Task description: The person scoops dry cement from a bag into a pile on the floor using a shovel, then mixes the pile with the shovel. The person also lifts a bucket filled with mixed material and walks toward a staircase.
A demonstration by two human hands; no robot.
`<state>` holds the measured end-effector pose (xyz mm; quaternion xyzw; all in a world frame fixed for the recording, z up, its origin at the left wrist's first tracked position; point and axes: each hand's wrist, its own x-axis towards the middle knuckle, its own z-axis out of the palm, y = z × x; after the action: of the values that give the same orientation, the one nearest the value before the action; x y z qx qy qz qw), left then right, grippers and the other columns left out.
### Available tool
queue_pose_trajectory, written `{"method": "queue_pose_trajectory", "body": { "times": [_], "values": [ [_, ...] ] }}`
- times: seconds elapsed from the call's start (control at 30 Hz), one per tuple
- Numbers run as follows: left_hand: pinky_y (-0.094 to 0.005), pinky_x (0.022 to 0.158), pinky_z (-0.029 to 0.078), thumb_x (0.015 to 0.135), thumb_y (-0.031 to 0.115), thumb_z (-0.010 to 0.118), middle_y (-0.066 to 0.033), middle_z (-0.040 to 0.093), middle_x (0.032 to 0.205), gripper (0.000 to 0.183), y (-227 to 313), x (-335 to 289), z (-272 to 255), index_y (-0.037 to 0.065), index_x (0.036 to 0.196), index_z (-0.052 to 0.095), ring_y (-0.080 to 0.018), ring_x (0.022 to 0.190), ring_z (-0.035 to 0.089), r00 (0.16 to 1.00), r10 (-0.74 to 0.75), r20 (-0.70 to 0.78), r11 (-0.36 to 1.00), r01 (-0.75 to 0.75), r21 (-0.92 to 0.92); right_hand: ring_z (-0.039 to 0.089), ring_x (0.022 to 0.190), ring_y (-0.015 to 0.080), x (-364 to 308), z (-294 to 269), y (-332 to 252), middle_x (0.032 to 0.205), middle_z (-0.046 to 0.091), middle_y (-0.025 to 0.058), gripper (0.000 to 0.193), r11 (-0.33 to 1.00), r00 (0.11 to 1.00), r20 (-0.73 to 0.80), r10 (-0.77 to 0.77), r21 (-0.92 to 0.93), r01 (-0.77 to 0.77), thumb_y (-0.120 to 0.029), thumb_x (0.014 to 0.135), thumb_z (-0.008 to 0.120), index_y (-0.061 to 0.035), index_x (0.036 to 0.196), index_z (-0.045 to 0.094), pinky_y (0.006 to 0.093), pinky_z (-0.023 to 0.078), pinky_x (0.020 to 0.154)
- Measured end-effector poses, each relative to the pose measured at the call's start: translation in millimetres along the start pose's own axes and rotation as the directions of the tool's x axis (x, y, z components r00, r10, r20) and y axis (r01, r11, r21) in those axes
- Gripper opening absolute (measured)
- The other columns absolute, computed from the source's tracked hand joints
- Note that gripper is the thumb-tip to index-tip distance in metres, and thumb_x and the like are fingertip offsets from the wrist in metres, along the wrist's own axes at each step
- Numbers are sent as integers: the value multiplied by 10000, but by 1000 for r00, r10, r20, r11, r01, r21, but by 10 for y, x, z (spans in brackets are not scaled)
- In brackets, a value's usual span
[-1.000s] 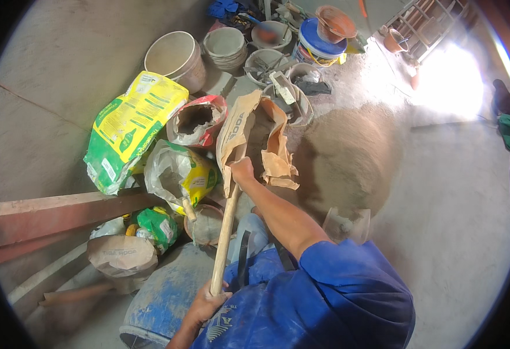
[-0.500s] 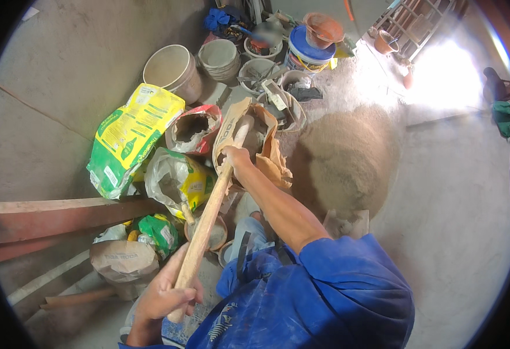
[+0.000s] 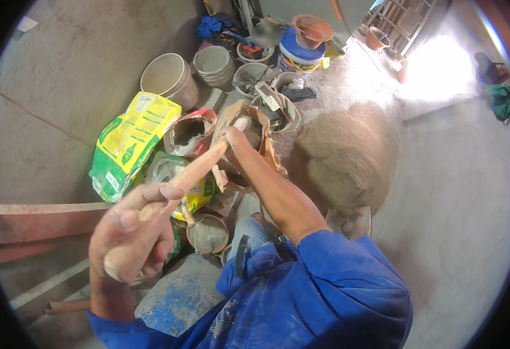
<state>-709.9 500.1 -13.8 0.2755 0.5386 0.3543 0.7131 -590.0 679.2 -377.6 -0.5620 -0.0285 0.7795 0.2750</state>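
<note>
My left hand is wrapped near the rounded butt of a long wooden handle. Further along, my right hand grips the same handle at the mouth of a torn brown paper bag. The handle's far end reaches into this bag, so whatever tool head it carries is hidden. Left of the paper bag stands an open bag with a red rim. Below that, partly behind the handle, is an open yellow and green bag.
A sand heap lies to the right. Several buckets, including a large pale one and a blue-lidded one, line the back. A full yellow-green sack leans at the wall. Near my legs are a small round tub and a blue drum.
My left hand has risen and moved left with the handle's butt, so the handle lies at a flatter slant. My right hand stays at the paper bag's mouth.
</note>
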Motion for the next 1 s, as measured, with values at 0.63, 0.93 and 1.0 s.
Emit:
{"method": "queue_pose_trajectory", "body": {
  "times": [0.63,0.93,1.0],
  "values": [
    [-317,334,450,1015,579,115,-225,511,527,633,973,138,859,15,1165,360,-244,311,442,780,272,564,935,-354,38,613,716,260,-1428,-102,-1075,929,585,122,266,848,986,110,-126,527,50,-126,848,567,-119,1091,459,408,483,495],
    [-358,366,478,1001,615,135,-300,557,585,658,749,128,2034,19,1183,344,-313,369,522,647,-23,762,890,-334,310,631,761,256,-1841,-1623,-1204,941,567,95,273,612,905,138,-401,776,153,-117,832,563,-72,1074,445,453,556,579],
    [-334,342,457,994,626,174,-290,560,587,670,469,230,2362,4,1164,358,-289,361,517,549,-31,835,907,-336,255,627,776,257,-1882,-2119,-1111,931,558,97,286,518,883,66,-465,829,211,-120,822,568,-79,1076,444,445,561,614]
  ]
}}
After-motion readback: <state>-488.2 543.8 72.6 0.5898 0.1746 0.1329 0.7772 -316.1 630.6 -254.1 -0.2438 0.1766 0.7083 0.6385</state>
